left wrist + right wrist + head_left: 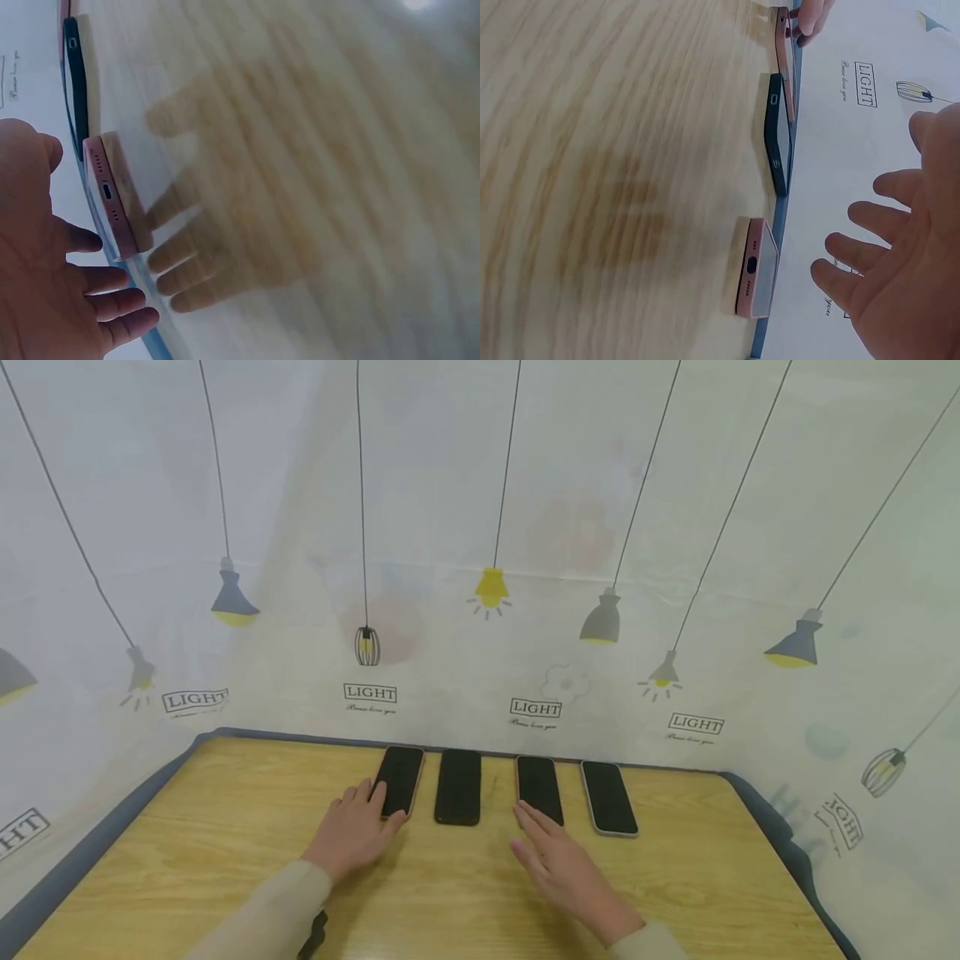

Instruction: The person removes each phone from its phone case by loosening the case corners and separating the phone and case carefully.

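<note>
Several phones lie dark-screened in a row along the table's far edge. At the left end is a pink-edged phone [405,777], with my left hand [351,828] over its near left side, fingers spread. Beside it lies a black phone [458,787]. My right hand [562,864] overlaps the lower left corner of a second pink-edged phone [538,779], its fingers extended. A white-edged phone [609,797] is at the right end. In the left wrist view, the left palm [37,270] hangs above the tabletop, casting a hand-shaped shadow. Neither hand grips anything.
The wooden table [420,902] has a dark blue border [105,827] around it. Behind and at both sides hangs a pale cloth [435,485] printed with lamps and the word LIGHT. A small dark object [313,935] shows by the left sleeve.
</note>
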### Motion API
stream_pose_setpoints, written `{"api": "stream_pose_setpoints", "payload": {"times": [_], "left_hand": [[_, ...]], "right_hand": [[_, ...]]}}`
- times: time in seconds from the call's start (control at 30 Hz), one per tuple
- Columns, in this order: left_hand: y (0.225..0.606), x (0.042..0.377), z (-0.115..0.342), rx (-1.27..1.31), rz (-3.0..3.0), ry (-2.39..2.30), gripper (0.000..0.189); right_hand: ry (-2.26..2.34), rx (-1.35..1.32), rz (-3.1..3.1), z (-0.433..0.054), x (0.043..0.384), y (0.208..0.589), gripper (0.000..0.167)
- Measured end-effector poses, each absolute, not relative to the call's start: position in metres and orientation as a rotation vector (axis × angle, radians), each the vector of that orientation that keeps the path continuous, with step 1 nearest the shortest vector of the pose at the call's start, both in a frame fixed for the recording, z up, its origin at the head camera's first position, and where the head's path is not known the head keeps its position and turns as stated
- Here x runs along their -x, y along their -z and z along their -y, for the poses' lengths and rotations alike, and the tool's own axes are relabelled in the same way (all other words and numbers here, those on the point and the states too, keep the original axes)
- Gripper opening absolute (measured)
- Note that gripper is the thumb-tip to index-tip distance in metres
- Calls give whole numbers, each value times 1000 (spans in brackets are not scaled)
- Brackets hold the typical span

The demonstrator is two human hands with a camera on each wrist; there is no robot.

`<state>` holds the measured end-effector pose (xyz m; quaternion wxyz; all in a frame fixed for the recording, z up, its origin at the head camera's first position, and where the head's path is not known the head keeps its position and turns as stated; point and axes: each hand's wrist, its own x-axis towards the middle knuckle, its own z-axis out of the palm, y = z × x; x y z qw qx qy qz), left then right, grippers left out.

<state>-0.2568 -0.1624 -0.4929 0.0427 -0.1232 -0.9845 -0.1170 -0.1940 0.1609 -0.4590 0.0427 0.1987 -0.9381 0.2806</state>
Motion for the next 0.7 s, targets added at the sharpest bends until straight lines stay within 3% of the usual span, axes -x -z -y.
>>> {"api": "stream_pose_setpoints", "payload": {"times": [0.33, 0.7], "left_hand": [[498, 278, 153, 222, 3038, 298, 65], [500, 301, 148, 72, 3103, 420, 74]], "right_hand": [[-1048, -641, 2881, -149, 196, 463, 54], [-1082, -621, 2829, -138, 206, 461, 51]]}}
